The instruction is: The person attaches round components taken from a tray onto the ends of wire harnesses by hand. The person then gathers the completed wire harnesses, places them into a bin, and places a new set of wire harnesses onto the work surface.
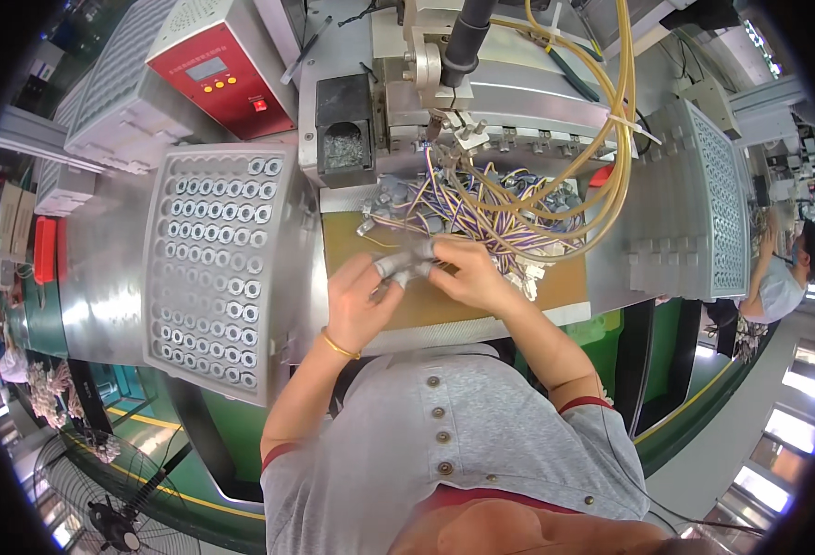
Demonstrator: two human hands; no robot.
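Observation:
My left hand [361, 298] and my right hand [472, 276] meet over the tan work mat [370, 310], with pale covers on some fingertips. Fingers of both hands are pinched together. What sits between them is too small and blurred to make out. Just beyond lies a tangled heap of purple, white and yellowish wires [495, 205] with white connectors [529, 276] at its near right. Above the heap, the machine's metal tip [435, 125] points down, and a small part with wires hangs beside it.
To the left stands a pale tray [294, 250] holding rows of small round metal parts. Behind it are a red control box [259, 79] and a black bin [344, 97]. Yellowish hoses [624, 102] loop down on the right, near stacked trays [671, 222]. Another person [779, 289] sits far right.

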